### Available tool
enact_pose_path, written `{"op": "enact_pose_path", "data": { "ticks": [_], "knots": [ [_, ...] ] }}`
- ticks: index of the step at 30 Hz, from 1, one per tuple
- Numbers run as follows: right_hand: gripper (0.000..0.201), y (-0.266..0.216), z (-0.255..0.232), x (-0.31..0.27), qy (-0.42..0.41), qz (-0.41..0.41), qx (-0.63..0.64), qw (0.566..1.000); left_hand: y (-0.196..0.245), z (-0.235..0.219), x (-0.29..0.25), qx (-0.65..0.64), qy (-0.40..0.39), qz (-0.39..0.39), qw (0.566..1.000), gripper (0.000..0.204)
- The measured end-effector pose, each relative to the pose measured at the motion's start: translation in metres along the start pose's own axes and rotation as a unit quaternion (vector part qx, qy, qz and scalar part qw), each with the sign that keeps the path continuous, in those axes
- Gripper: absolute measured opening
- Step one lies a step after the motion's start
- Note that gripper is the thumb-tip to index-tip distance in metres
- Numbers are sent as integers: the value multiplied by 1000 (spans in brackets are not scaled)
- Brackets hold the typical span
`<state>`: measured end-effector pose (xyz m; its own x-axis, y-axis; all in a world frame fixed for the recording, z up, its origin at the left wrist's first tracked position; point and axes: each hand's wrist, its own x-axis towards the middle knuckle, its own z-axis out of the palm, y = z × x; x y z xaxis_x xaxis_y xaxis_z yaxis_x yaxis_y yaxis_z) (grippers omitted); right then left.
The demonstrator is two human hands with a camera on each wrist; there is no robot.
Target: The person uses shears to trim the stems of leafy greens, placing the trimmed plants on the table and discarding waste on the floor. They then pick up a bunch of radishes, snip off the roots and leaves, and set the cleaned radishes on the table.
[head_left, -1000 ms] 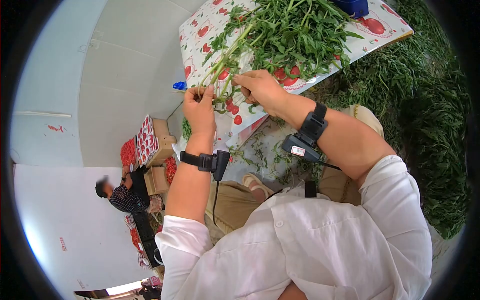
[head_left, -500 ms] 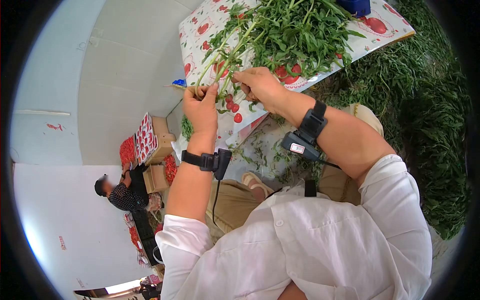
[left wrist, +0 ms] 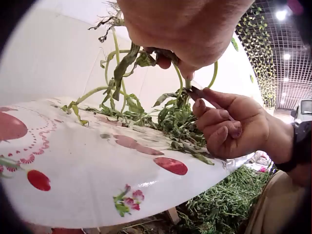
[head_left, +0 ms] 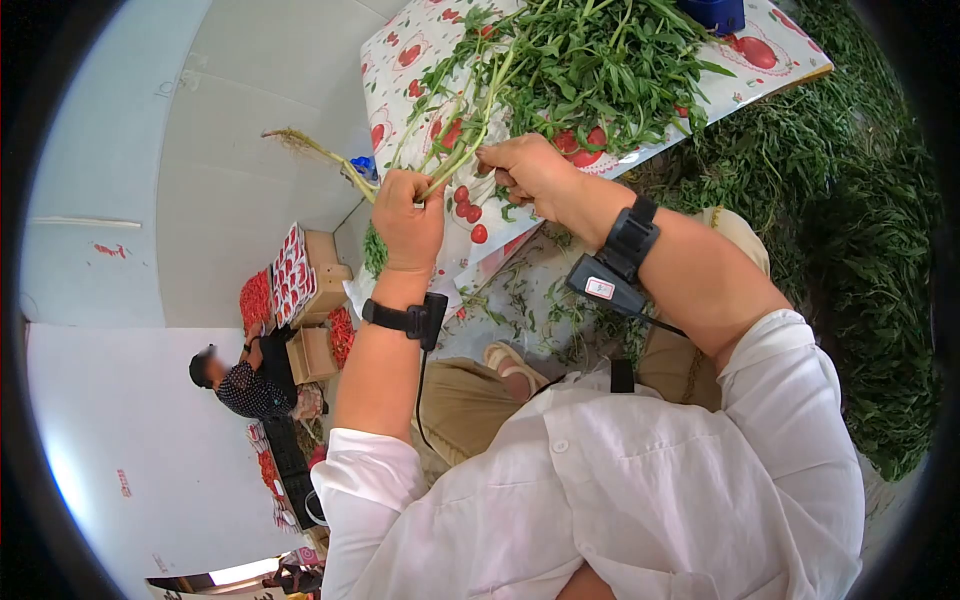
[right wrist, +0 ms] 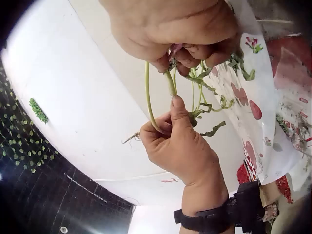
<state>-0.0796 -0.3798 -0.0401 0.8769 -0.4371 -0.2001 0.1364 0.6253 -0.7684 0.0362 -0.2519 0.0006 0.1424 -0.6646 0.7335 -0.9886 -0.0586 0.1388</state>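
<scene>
In the head view the left hand [head_left: 408, 222] grips several long green stems [head_left: 462, 150], whose root ends [head_left: 290, 136] stick out to the left past the fist. The right hand [head_left: 532, 172] is close beside it, fingers bent at the stems. The right wrist view shows the right hand [right wrist: 175, 29] pinching a stem [right wrist: 170, 84] just above the left thumb and holding a small purplish item, partly hidden. In the left wrist view a thin dark edge shows between the right fingers [left wrist: 222, 114] at the stem. Leafy stalks [head_left: 610, 70] lie heaped on the table.
The table [head_left: 750, 85] has a cherry-patterned cover, with a blue container [head_left: 715, 14] at its far edge. Cut greens [head_left: 880, 260] cover the floor at right. Another person [head_left: 250, 385] is at left near cardboard boxes [head_left: 325, 270] and red items.
The left hand has turned over from a thumb-side pinch to a fuller grip, and the root ends have swung out to the left. The right hand has shifted slightly right.
</scene>
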Motion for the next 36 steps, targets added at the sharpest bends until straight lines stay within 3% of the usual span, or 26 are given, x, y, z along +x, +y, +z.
{"op": "enact_pose_path", "data": {
  "ticks": [4, 7, 10, 13, 15, 18, 25, 36],
  "knots": [
    [29, 1, 0, 2, 18, -30, -25, 999, 6, -1, 2, -11, -23, 42, 999, 22],
    [28, 4, -5, 4, 28, -41, -9, 999, -2, 6, -4, -37, 9, -167, 985, 21],
    [29, 2, -8, 5, 40, -29, 38, 998, -12, 3, 0, -213, 56, -299, 928, 19],
    [32, 0, -8, 3, 32, -25, 20, 999, -11, -2, 2, -289, 68, -336, 894, 17],
    [31, 1, -7, 5, 22, -42, 4, 999, -16, -2, 1, -305, 74, -341, 886, 16],
    [32, 1, -5, 0, -60, -38, 1, 997, -24, -3, -1, -338, 102, -350, 868, 15],
    [31, 1, 3, -4, -77, 1, 13, 997, -26, -24, 6, -414, 129, -398, 808, 18],
    [27, 9, 16, -4, -107, -27, 19, 994, -1, -18, 2, -428, 47, -391, 813, 20]
  ]
}}
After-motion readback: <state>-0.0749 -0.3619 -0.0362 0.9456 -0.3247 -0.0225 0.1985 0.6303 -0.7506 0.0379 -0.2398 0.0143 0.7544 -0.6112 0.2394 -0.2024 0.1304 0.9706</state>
